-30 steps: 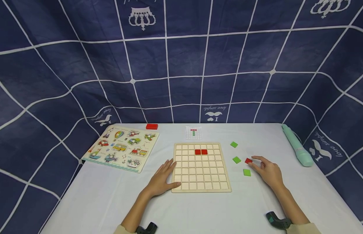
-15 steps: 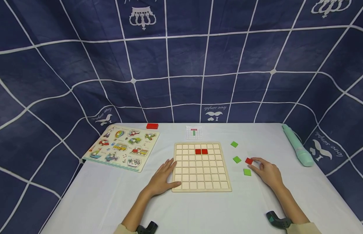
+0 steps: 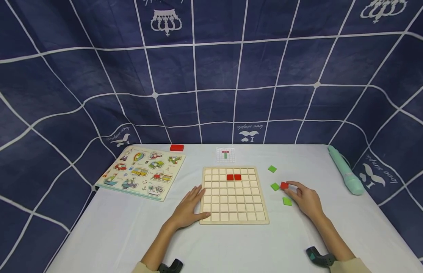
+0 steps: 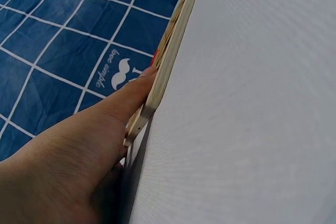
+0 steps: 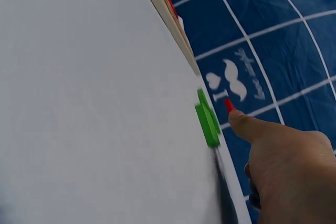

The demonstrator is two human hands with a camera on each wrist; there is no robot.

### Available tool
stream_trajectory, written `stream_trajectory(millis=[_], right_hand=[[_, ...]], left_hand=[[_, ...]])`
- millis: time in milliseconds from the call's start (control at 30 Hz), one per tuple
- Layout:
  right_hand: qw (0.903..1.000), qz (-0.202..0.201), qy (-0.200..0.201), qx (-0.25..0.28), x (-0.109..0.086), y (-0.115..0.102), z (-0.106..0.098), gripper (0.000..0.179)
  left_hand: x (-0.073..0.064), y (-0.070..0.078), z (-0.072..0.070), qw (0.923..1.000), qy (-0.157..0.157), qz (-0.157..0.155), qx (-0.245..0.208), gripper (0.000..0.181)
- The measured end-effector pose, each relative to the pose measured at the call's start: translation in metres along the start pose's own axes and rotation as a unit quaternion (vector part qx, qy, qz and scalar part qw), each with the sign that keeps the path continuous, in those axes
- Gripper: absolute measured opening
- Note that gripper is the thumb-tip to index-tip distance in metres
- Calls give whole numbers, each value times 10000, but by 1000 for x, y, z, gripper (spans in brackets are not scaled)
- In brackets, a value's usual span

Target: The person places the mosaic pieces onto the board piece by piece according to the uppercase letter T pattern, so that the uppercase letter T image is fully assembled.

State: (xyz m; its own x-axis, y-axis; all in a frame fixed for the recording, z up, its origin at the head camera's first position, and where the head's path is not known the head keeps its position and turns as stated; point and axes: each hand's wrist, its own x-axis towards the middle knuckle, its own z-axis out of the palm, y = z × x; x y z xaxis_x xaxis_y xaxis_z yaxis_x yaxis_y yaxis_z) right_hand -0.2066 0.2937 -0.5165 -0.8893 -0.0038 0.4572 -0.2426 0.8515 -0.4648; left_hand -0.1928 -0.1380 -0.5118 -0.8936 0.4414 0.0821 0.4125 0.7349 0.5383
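My right hand [image 3: 307,201] pinches a small red square tile [image 3: 284,185] between thumb and fingertips; in the right wrist view the red tile [image 5: 229,105] stands clear of the white surface. Close by on the table lie green tiles, one [image 3: 274,186] left of the hand and another [image 3: 287,201] nearer the front. A wooden grid board [image 3: 264,212] is in the middle, with two red tiles [image 3: 230,177] side by side in its second row. Against the board's left edge rests my left hand [image 3: 187,211], fingers extended, thumb on the near left corner.
Behind the board lies a printed pattern card [image 3: 226,155]. A vehicle picture puzzle [image 3: 138,189] and a red block [image 3: 177,148] are at the back left. One more green tile [image 3: 272,168] lies right of the board. A mint-green cylinder-shaped object [image 3: 346,170] lies far right.
My right hand has taken hold of the red tile, lifted it and moved a little left with it. The left hand stays in place on the board.
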Motion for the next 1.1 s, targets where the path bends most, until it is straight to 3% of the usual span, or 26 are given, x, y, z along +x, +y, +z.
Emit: stream_trajectory(millis=[333, 567, 767, 1100], right_hand=[[9942, -856, -333, 559, 20, -61, 45, 30], [9881, -918, -876, 865, 32, -104, 78, 31], [9869, -1029, -761, 980, 46, -123, 100, 32], [9889, -1165, -819, 419, 66, -140, 124, 34]], left_hand=[[-1, -2, 0, 10000, 13, 11, -37, 91], [0, -3, 1, 10000, 37, 80, -22, 91], [0, -3, 0, 10000, 9, 72, 26, 90], [-1, -2, 0, 10000, -44, 14, 27, 90]])
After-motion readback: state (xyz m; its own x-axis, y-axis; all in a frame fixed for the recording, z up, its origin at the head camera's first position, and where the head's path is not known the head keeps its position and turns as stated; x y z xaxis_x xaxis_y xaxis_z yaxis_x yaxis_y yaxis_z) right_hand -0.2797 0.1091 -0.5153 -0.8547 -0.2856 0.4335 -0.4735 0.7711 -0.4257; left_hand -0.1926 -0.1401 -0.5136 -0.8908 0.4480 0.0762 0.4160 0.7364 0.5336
